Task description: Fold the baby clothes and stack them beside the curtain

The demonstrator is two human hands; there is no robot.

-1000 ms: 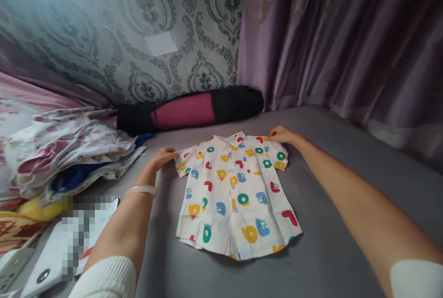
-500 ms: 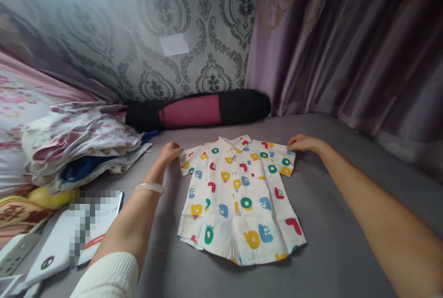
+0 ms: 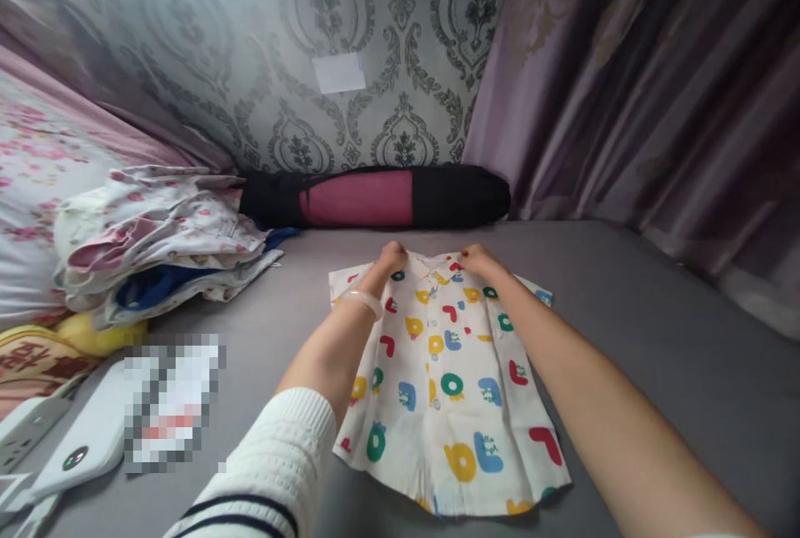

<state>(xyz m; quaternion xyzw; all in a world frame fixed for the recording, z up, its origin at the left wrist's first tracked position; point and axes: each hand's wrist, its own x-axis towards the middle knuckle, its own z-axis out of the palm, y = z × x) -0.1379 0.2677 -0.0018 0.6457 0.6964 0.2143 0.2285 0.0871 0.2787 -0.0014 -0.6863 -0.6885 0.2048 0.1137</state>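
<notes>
A white short-sleeved shirt (image 3: 447, 388) printed with colourful letters lies front up on the grey sheet, its collar away from me. My left hand (image 3: 392, 255) pinches the shirt at the left side of the collar, by the shoulder. On the other side of the collar, my right hand (image 3: 478, 260) is closed on the shirt's right shoulder. Both fingertips are partly hidden by the hands themselves. My forearms cover part of each sleeve and the shirt's sides.
A pile of folded clothes (image 3: 168, 238) sits at the left, by a floral pillow (image 3: 31, 163). Nearer are a white power bank (image 3: 93, 430), a power strip (image 3: 25, 430) and a blurred flat item (image 3: 178, 405). A black and pink rolled bag (image 3: 356, 198) lies along the wall.
Both hands have moved inward from the sleeve ends to the shoulders beside the collar. The shirt stays spread out flat, and the view has shifted slightly.
</notes>
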